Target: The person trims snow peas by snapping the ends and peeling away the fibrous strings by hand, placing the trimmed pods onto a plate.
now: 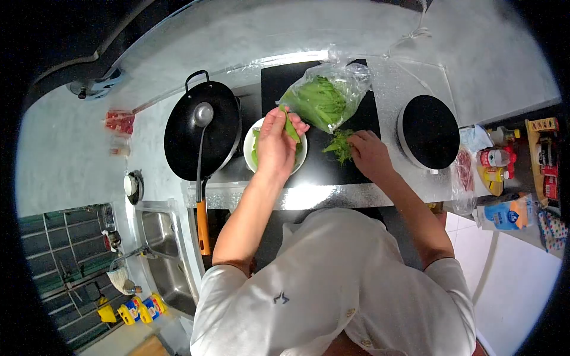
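A green pod [290, 126] is held between the fingers of my left hand [278, 142], above a white bowl [249, 155] with green pieces in it. My right hand [369, 153] is at a small heap of green trimmings [340, 146] on the black cooktop [320, 165], its fingertips pressed at the heap's right side. Behind and between my hands lies a clear plastic bag [356, 80] full of green pods [322, 99].
A black wok [178, 139] with a ladle [203, 114] in it stands left of the bowl. A round black hotplate [428, 132] is on the right, with bottles [495, 157] and packets beyond. The sink [172, 279] is at lower left.
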The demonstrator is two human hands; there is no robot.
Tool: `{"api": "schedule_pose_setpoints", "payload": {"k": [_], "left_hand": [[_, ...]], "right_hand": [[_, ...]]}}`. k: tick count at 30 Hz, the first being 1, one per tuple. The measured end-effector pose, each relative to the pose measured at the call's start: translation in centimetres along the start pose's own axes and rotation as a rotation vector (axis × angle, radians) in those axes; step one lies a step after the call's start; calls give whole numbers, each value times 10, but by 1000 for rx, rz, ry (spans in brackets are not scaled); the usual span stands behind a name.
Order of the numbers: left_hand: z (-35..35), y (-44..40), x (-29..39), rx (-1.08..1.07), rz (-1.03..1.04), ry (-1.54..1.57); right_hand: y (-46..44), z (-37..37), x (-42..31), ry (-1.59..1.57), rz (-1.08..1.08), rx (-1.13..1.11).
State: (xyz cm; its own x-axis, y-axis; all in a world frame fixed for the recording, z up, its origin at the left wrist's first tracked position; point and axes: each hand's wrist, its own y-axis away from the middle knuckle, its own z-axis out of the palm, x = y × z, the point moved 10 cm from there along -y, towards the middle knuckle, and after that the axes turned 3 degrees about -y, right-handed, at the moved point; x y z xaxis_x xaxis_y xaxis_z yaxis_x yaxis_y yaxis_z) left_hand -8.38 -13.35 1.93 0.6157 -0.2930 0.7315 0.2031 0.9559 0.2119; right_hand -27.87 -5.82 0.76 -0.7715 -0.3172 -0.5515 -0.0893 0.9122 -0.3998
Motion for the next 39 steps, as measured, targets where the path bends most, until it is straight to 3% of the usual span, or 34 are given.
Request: {"api": "schedule_pose_setpoints", "payload": {"k": [1,5,7,8,10,13,19,21,22,23,25,26,28,31,39], "left_hand": [[2,1,1,1,0,-1],[3,6,5,8,29,-63],[7,7,3,-4,36,-74],[9,8,3,6,49,-89],[16,9,1,6,63,-102],[22,13,-1,29,80,-92],[29,20,5,31,123,-96],[18,23,-3,-40,110,-515],[10,24,-5,-41,107,-516],[10,26,-3,-84,174,-724],[24,32,10,-150,382,-1055],[25,34,13,-152,381,-1054],[31,38,14,-179,390,-1358],[44,42,15,-295,475,-1521],[33,46,17,-443,382,-1563]], "right_hand": [[-1,2,-10,114,-100,20],[-11,-1,-23,215,-116,22],[-21,-2,-26,-190,40,23],[-27,-4,-39,-187,46,25],[-39,5,-55,-547,193,-46],[-47,13,-69,-680,260,-66],[-48,11,-63,-611,228,-27],[-49,8,-60,-620,235,-19],[-48,8,-58,-631,248,-13],[-47,7,-57,-631,250,-12],[-48,6,-65,-479,127,-50],[-48,5,-63,-477,129,-50],[-49,6,-77,-403,-66,-124],[-50,10,-81,-325,-179,-182],[-50,-10,-83,-204,-189,-223]]}}
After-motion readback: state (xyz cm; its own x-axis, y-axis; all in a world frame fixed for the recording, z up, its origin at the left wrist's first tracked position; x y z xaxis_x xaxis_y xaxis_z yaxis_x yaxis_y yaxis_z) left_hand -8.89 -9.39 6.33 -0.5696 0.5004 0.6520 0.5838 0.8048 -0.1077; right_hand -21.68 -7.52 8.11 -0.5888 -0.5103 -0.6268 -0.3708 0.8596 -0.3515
